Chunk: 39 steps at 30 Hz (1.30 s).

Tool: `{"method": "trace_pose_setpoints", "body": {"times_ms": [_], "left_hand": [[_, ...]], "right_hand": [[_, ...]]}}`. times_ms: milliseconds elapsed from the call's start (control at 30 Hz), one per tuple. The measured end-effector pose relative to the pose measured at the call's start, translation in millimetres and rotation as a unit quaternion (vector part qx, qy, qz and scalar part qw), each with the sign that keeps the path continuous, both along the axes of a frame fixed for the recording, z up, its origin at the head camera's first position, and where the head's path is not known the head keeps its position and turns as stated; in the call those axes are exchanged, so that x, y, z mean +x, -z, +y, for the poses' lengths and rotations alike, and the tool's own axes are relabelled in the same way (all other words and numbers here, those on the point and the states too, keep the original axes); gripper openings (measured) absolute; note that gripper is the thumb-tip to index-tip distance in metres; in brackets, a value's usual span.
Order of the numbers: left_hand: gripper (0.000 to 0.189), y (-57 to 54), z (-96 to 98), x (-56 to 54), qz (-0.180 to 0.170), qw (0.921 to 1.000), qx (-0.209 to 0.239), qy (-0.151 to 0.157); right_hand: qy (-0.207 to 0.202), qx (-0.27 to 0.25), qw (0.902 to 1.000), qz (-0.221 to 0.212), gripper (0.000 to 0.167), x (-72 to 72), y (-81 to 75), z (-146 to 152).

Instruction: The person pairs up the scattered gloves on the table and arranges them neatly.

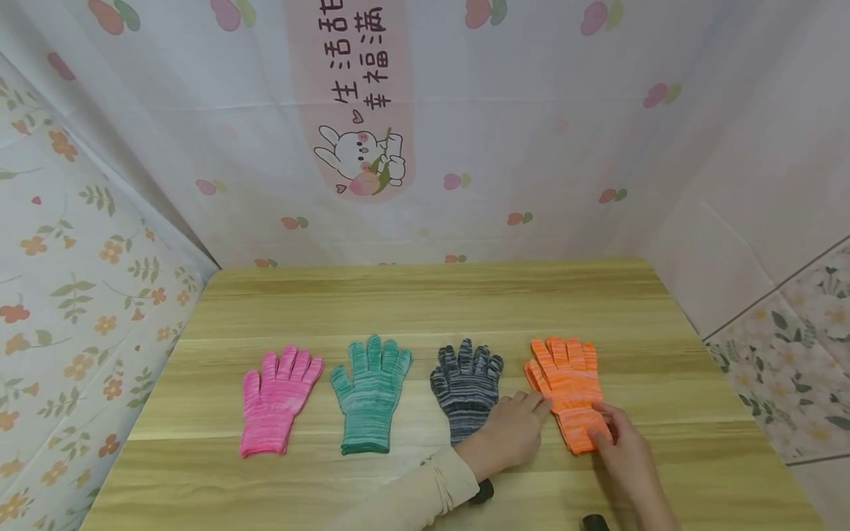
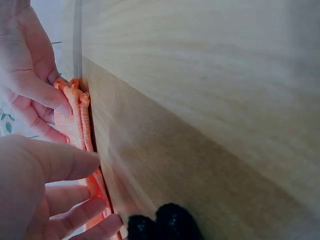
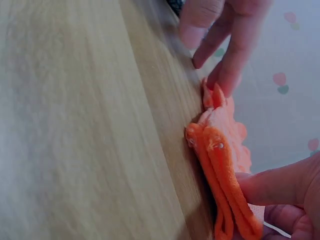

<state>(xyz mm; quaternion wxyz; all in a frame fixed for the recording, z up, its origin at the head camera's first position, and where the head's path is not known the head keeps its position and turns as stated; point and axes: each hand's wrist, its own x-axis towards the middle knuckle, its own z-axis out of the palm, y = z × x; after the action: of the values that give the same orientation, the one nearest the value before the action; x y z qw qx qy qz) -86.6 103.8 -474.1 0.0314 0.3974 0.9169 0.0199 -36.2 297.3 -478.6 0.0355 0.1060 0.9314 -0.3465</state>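
Observation:
A stacked pair of orange knit gloves (image 1: 569, 391) lies at the right of the row, fingers toward the back. My right hand (image 1: 629, 451) pinches their right edge near the cuff, thumb on top. On the other side, my left hand (image 1: 510, 434) reaches over with fairly straight fingers, its fingertips at the gloves' thumb side. In the right wrist view the two cuffs (image 3: 225, 180) show one over the other. Black-and-grey striped gloves (image 1: 467, 387) lie just left, their cuff partly hidden behind my left hand.
Green gloves (image 1: 373, 394) and pink gloves (image 1: 279, 402) lie farther left on the wooden table (image 1: 425, 302). Black rounded objects (image 1: 594, 522) show under my wrists. A printed curtain (image 1: 531, 147) hangs behind the table's back edge.

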Motion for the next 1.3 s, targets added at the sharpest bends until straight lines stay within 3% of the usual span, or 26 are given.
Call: {"method": "trace_pose_setpoints", "body": {"times_ms": [233,500,733,1033,1133,1300], "left_hand": [[0.046,3.5,0.2,0.3,0.014,0.9995,0.027,-0.008],[0.046,5.6,2.6,-3.3,-0.014,0.9995,0.006,-0.026],[0.046,10.5,3.9,-4.8,-0.03,0.9982,0.025,-0.045],[0.052,5.9,-1.6,-6.2,-0.055,0.9973,0.04,-0.027],[0.048,0.0,-11.7,-8.0,-0.063,0.9944,0.084,-0.005],[0.04,-14.2,-49.4,-11.5,-0.04,0.9772,0.207,0.024]], "right_hand": [[-0.006,0.0,0.9999,0.009,0.046,-1.3,1.4,-4],[-0.01,0.027,0.9996,0.002,0.044,-5.3,5.2,-4],[-0.008,0.03,0.9992,-0.023,0.044,-5.7,5.0,-3],[-0.011,0.032,0.9993,-0.018,0.045,-2.2,4.0,0],[-0.018,0.032,0.9989,-0.03,0.046,-3.0,1.5,1],[-0.027,0.026,0.9981,-0.049,0.049,-5.1,-7.4,0]]}}
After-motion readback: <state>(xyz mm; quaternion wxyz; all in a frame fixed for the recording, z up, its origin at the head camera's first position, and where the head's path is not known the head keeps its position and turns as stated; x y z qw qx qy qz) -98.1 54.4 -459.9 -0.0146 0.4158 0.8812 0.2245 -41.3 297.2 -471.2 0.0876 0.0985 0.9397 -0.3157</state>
